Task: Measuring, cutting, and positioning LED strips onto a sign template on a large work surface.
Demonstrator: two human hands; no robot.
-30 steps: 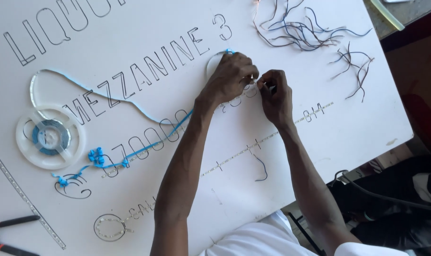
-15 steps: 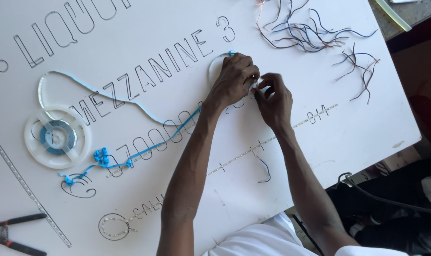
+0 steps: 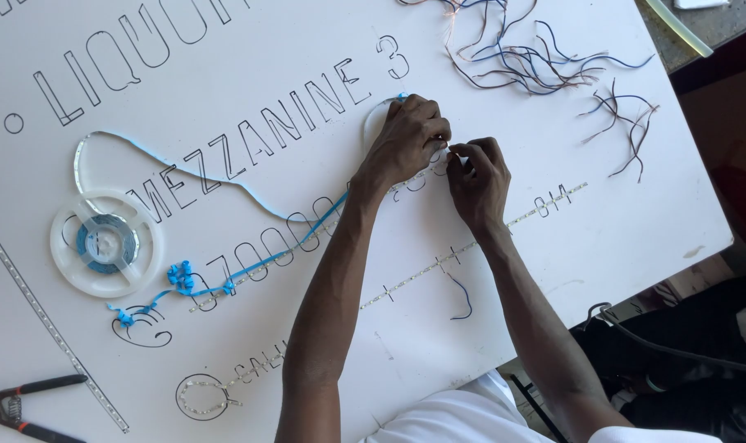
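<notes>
At the far left edge of the white board, the pliers lie by the corner with a long ruler slanting beside them, well apart from my work. Next comes the clear reel, and from it the blue-backed light strip runs in a loop and then along the row of cut-out figures toward my hands. My left hand is curled down over the strip where it meets a rounded figure, fingers clenched and pressing it into the groove; whether the tips pinch the strip itself I cannot tell, as the knuckles hide them. Just beside it, almost touching, my right hand pinches something small at the same spot, too small to make out. As I judge it, I am seating the strip into the curve of this figure, and the next move calls for a firm hold with one hand while the other bends the strip round without kinking it. Further right, a tangle of loose wires lies near the top edge, and one short wire sits below my forearm; neither blocks the groove.
</notes>
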